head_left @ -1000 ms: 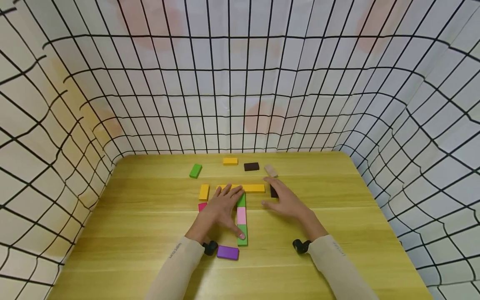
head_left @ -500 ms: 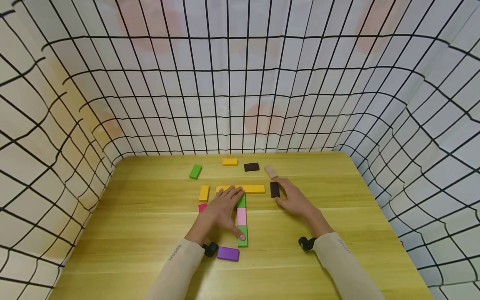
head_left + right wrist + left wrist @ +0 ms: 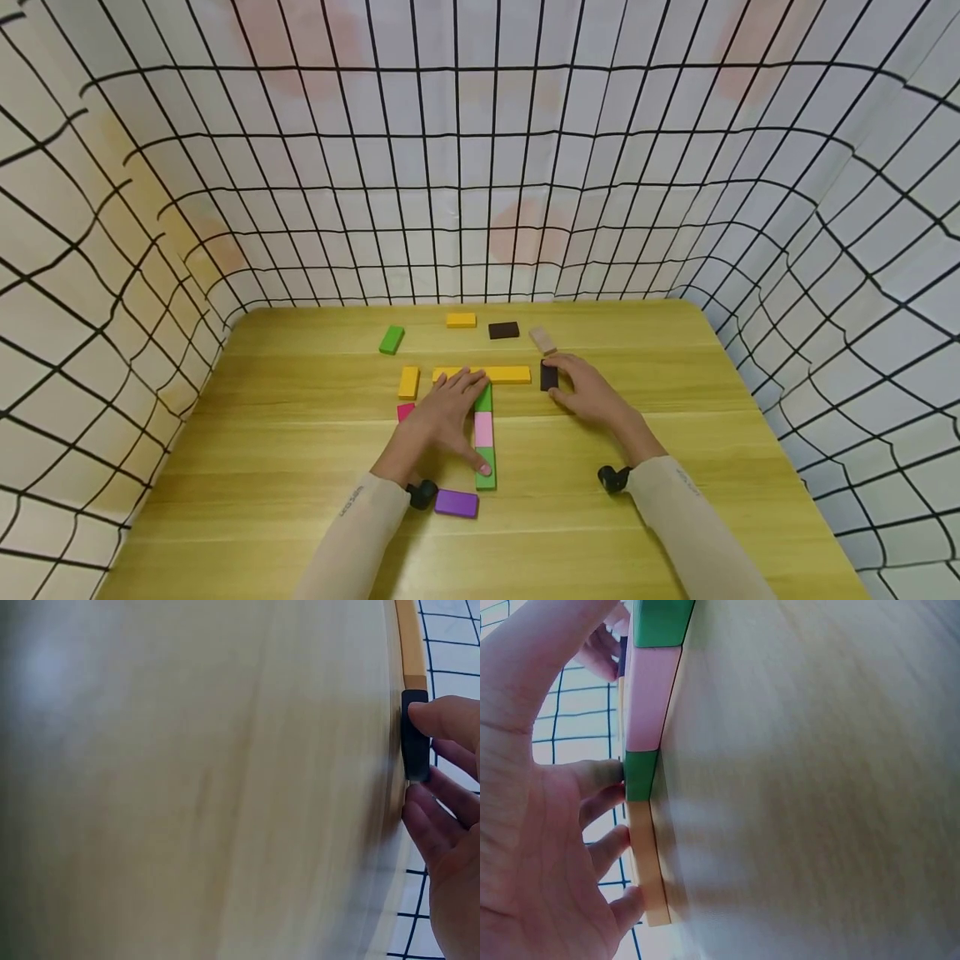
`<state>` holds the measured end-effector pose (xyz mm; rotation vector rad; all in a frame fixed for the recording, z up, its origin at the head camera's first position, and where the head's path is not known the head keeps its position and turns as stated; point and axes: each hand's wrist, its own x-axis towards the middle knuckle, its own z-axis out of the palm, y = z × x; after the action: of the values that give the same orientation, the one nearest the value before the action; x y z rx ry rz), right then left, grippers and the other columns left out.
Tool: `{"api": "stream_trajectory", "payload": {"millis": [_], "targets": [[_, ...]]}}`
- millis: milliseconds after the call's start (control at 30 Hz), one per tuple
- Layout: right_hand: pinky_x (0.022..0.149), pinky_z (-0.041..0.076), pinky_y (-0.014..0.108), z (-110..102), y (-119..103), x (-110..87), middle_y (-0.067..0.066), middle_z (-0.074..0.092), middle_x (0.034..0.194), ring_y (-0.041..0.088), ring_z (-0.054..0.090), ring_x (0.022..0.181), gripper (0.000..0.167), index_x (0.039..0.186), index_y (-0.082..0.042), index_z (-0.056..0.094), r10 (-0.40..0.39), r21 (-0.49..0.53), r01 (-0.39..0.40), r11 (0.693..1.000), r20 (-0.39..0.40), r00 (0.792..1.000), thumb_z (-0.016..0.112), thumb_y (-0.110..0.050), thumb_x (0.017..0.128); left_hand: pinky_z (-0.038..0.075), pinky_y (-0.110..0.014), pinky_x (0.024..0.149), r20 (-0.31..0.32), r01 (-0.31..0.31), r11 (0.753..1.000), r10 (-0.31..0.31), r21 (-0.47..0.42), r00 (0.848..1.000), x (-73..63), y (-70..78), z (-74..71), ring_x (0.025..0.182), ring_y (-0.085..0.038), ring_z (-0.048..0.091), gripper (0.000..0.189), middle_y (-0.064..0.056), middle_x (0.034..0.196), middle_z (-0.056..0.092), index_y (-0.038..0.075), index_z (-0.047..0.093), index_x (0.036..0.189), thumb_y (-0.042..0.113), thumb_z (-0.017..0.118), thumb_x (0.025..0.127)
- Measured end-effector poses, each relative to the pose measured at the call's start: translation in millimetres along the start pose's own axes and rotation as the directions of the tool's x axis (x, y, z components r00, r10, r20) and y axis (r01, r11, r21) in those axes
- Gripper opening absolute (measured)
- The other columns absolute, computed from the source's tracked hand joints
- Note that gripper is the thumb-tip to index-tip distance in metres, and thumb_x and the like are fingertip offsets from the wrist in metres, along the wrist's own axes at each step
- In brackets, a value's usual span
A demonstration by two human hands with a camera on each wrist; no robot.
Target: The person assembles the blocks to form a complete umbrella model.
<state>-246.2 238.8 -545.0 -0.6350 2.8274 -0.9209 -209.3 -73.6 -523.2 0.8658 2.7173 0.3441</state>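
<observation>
My left hand point(image 3: 438, 417) lies with spread fingers over a column made of a green block point(image 3: 483, 400), a pink block point(image 3: 483, 429) and another green block point(image 3: 486, 481). Its thumb rests on the near green block, its fingertips at the far one and the yellow row point(image 3: 510, 375). That row crosses the column's far end like the top of a T. With thumb and fingers, my right hand point(image 3: 592, 392) pinches a black block point(image 3: 415, 754) beside the row's right end. In the right wrist view the thumb covers part of its near side.
Loose blocks lie around: yellow point(image 3: 408, 383) and red point(image 3: 405, 412) left of my left hand, purple point(image 3: 456, 503) in front. Farther back are green point(image 3: 392, 340), yellow point(image 3: 461, 320), dark brown point(image 3: 503, 331) and beige point(image 3: 542, 339) ones. Black wire mesh point(image 3: 457, 183) stands around the table.
My right hand has shifted right and its thumb and fingers have come onto the black block. The left hand stays where it was on the column.
</observation>
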Motion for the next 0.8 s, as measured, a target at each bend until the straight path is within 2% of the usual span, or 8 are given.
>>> {"api": "stream_trajectory", "payload": {"millis": [467,800], "targets": [[0.116,0.04,0.059,6.1,-8.4,8.5,0.018,0.05,0.15,0.042,0.047,0.14,0.051,0.146,-0.006,0.055,-0.029,0.062,0.03,0.998,-0.015,0.999,0.069,-0.021,0.1,0.012,-0.057,0.129,0.008,0.012,1.0,-0.012,0.006,1.0,0.2,1.9,-1.3,0.162,-0.03,0.009,0.15,-0.003,0.174,0.017,0.016,0.018,0.166,0.088,0.08,0.05],[0.119,0.036,0.061,8.0,-6.5,14.8,0.018,0.048,0.153,0.042,0.043,0.144,0.05,0.147,-0.007,0.053,0.016,0.064,-0.015,0.998,-0.019,1.0,0.067,-0.021,0.101,0.011,-0.058,0.129,0.027,0.018,1.0,-0.018,0.015,0.999,0.6,5.4,-7.0,0.162,-0.03,0.009,0.15,-0.004,0.174,0.017,0.015,0.017,0.167,0.084,0.083,0.051]]}}
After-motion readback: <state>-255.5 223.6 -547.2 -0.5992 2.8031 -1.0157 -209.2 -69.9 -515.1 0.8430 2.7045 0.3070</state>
